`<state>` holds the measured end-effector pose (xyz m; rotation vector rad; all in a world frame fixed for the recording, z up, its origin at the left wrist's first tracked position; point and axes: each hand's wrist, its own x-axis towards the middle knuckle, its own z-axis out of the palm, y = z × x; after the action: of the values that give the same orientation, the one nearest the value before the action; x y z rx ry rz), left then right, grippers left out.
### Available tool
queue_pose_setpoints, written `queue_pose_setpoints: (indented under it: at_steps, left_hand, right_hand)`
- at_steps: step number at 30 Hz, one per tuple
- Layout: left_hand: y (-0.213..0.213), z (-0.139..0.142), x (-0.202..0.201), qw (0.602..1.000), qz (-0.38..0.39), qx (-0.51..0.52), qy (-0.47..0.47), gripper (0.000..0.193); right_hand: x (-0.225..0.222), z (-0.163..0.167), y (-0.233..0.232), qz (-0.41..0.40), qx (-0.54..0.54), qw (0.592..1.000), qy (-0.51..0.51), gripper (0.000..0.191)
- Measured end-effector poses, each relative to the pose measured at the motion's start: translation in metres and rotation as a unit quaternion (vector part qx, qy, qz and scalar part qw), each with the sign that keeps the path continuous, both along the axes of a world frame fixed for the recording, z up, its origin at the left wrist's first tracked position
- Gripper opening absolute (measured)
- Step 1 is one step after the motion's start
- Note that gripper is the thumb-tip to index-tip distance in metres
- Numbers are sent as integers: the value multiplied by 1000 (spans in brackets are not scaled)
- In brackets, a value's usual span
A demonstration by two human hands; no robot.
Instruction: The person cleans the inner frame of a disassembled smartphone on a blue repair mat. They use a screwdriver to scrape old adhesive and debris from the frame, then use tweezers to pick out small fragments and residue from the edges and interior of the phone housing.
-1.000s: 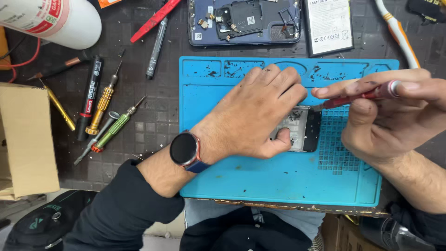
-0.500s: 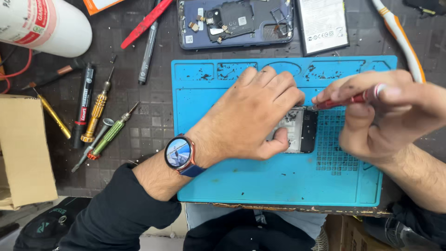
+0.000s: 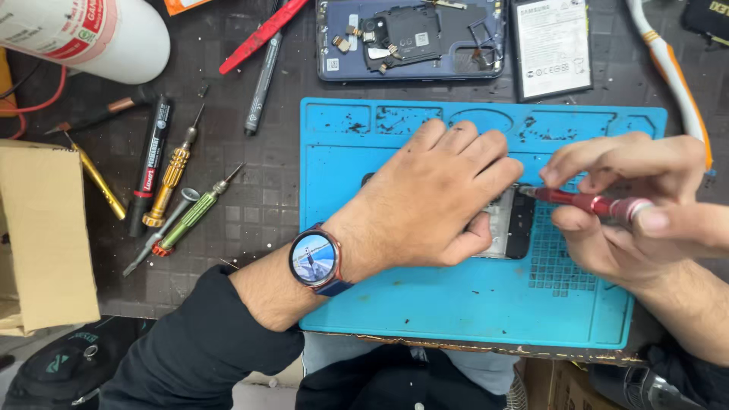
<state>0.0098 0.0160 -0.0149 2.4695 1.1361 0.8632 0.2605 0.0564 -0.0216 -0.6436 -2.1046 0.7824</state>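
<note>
My left hand (image 3: 437, 201), with a round watch (image 3: 314, 258) on its wrist, lies flat over a small phone part (image 3: 510, 225) on the blue work mat (image 3: 456, 304) and presses it down. My right hand (image 3: 630, 205) grips a red precision screwdriver (image 3: 588, 202) held nearly level, its tip touching the part's upper right edge beside my left fingertips. Most of the part is hidden under my left hand.
An opened blue phone body (image 3: 410, 38) and a flat battery (image 3: 552, 47) lie beyond the mat. Several screwdrivers (image 3: 176, 175), a black marker (image 3: 149, 175), a red tool (image 3: 262, 34) and a white canister (image 3: 83, 34) are at left, beside a cardboard box (image 3: 45, 235).
The view has shifted slightly. My right hand has tilted the screwdriver flatter and brought its tip onto the part's edge. My left hand stays pressed on the part.
</note>
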Motion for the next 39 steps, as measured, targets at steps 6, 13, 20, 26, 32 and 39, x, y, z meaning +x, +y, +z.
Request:
queue_pose_setpoints:
  at_steps: [6,13,20,26,32,39]
  left_hand:
    - [0,-1,4,1000,10,-13,16,43]
    - [0,-1,10,1000,14,-2,-21,43]
    - [-1,4,5,999,11,-38,-5,39]
    - [-5,4,7,1000,6,-11,6,45]
    - [-7,-1,5,1000,6,7,22,43]
    - [-6,4,6,1000,-3,-9,6,42]
  right_hand:
    - [2,6,-8,-4,-43,999,12,43]
    - [4,11,-11,-20,-66,998,8,30]
    - [7,9,-6,-5,50,998,-24,24]
    - [5,8,2,47,68,996,24,35]
    - [7,22,3,48,107,986,-120,27]
    - [-9,27,17,108,194,975,33,29]
